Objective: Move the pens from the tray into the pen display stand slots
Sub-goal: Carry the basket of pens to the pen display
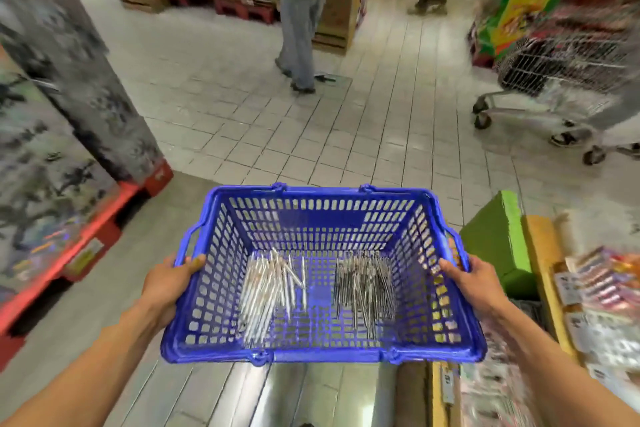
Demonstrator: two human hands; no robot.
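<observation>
A blue plastic basket (pixel 322 224) with slotted walls is held out in front of me above the shop floor. On its bottom lie two heaps of pens: a white pile (pixel 268 291) on the left and a dark grey pile (pixel 367 284) on the right. My left hand (pixel 169 282) grips the basket's left rim, thumb over the edge. My right hand (pixel 476 282) grips the right rim the same way. No pen display stand shows in this blurred view.
A stacked goods display on a red pallet (pixel 86 246) stands at the left. A shelf with packets (pixel 595 305) and a green box (pixel 495 236) are at the right. A person (pixel 301 17) stands ahead on the tiled floor; a shopping trolley (pixel 561 80) rolls at the right.
</observation>
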